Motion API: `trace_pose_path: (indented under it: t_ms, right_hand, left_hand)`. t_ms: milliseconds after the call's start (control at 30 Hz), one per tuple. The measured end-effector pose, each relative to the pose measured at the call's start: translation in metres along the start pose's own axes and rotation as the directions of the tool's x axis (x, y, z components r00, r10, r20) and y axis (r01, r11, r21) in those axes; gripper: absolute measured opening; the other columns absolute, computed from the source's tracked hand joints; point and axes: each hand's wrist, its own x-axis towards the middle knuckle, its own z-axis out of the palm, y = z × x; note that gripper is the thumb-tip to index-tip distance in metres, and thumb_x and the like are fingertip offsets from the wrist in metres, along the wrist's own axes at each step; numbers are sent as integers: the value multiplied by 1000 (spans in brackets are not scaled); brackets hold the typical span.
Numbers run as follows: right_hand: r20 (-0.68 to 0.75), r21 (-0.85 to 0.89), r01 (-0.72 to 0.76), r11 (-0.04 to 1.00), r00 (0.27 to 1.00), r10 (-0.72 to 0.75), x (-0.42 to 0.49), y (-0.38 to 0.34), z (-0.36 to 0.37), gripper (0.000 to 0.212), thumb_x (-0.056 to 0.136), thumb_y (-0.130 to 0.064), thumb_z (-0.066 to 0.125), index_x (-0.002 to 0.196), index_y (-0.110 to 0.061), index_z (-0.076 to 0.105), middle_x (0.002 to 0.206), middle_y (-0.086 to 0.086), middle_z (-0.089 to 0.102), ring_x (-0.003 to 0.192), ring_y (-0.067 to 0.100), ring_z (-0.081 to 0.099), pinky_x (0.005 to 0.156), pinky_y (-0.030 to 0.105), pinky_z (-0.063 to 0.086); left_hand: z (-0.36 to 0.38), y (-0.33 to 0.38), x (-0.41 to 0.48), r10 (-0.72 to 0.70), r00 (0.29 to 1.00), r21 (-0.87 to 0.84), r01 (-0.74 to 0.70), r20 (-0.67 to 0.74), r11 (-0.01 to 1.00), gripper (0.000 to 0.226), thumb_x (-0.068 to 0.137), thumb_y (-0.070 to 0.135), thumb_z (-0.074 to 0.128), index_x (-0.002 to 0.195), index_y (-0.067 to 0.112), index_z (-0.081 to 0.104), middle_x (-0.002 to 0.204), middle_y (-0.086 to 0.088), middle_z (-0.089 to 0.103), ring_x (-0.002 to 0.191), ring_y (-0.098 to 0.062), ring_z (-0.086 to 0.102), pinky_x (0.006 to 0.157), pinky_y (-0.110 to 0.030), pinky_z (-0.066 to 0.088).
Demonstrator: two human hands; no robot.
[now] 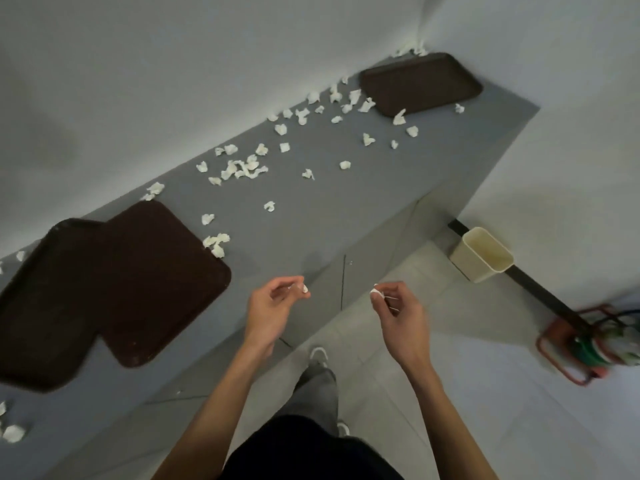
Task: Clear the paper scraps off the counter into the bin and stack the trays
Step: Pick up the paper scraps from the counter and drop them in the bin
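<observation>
Several white paper scraps (pixel 242 168) lie scattered along the grey counter (pixel 311 216). Two dark brown trays overlap at the left: one tray (pixel 156 282) partly covers another tray (pixel 38 306). A third brown tray (pixel 420 83) sits at the far end by the wall corner. My left hand (pixel 270 313) pinches a small scrap (pixel 304 288) at the counter's front edge. My right hand (pixel 401 317) pinches another scrap (pixel 374 292) just off the edge, over the floor. A cream bin (pixel 481 254) stands on the floor to the right.
White walls bound the counter at the back and far end. A black strip runs along the floor by the right wall, leading to a red frame (pixel 571 344) with cables. My legs and shoes stand on the tiled floor beside the counter front.
</observation>
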Motion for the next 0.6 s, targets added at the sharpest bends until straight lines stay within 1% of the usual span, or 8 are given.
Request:
trace_pose_path:
  t_ms: [100, 167, 233, 300, 400, 467, 533, 600]
  right_hand:
    - [-67, -4, -39, 999, 997, 39, 31, 14, -32, 8, 98, -37, 70, 105, -34, 69, 99, -21, 73, 95, -4, 69, 85, 16, 56]
    - [-105, 4, -63, 998, 993, 63, 56, 23, -52, 8, 98, -38, 70, 105, -34, 68, 100, -19, 73, 95, -2, 69, 85, 18, 56]
    - [-148, 17, -89, 996, 985, 91, 83, 30, -73, 6, 98, -36, 70, 103, -34, 68, 99, -18, 74, 94, 0, 70, 84, 20, 57]
    - [-188, 16, -114, 993, 975, 115, 109, 35, -96, 5, 98, -34, 70, 102, -35, 67, 100, -18, 73, 93, 0, 70, 82, 19, 59]
    - [-234, 0, -164, 987, 959, 159, 148, 42, -133, 6, 98, -34, 70, 101, -36, 66, 100, -19, 72, 92, 3, 70, 81, 21, 60]
    - [-266, -10, -183, 983, 948, 174, 175, 47, -159, 7, 98, -35, 70, 101, -38, 65, 101, -19, 72, 93, 4, 70, 82, 23, 59]
    - [-301, -21, -207, 978, 934, 191, 204, 54, -185, 7, 98, -36, 70, 101, -39, 65, 100, -19, 72, 93, 3, 70, 82, 24, 60]
    - [-338, 9, -244, 970, 912, 233, 229, 61, -210, 6, 98, -35, 70, 101, -37, 66, 98, -18, 73, 91, 3, 71, 81, 25, 60]
  left_hand:
    - [48, 9, 33, 11, 999, 47, -14, 48, 999, 10, 90, 10, 76, 98, 15, 78, 93, -5, 79, 96, -22, 75, 96, -34, 55]
    - [83, 16, 56, 18, 996, 74, -24, 90, 997, 12, 89, 6, 76, 96, 15, 77, 95, -3, 79, 96, -20, 74, 91, -29, 55]
    - [120, 21, 83, 31, 990, 92, -44, 140, 995, 17, 88, 2, 76, 99, 15, 76, 97, -3, 78, 95, -18, 73, 88, -27, 55]
    - [159, 28, 110, 33, 982, 90, -51, 188, 995, 21, 88, -1, 74, 103, 15, 74, 98, -5, 78, 92, -17, 72, 86, -29, 56]
    - [225, 42, 149, 12, 971, 65, -28, 239, 997, 22, 91, -6, 67, 106, 9, 72, 98, -10, 77, 90, -18, 72, 80, -29, 59]
    - [270, 51, 172, 0, 962, 69, -20, 272, 997, 18, 92, -7, 65, 101, 6, 73, 95, -12, 76, 86, -21, 73, 78, -30, 60]
    - [314, 61, 195, 6, 942, 101, -42, 334, 994, 14, 92, -5, 66, 93, 5, 76, 91, -9, 77, 84, -23, 75, 81, -33, 59]
    - [355, 69, 212, -11, 926, 139, -45, 378, 989, 15, 91, -3, 68, 91, 8, 78, 89, -7, 78, 87, -25, 76, 81, -29, 58]
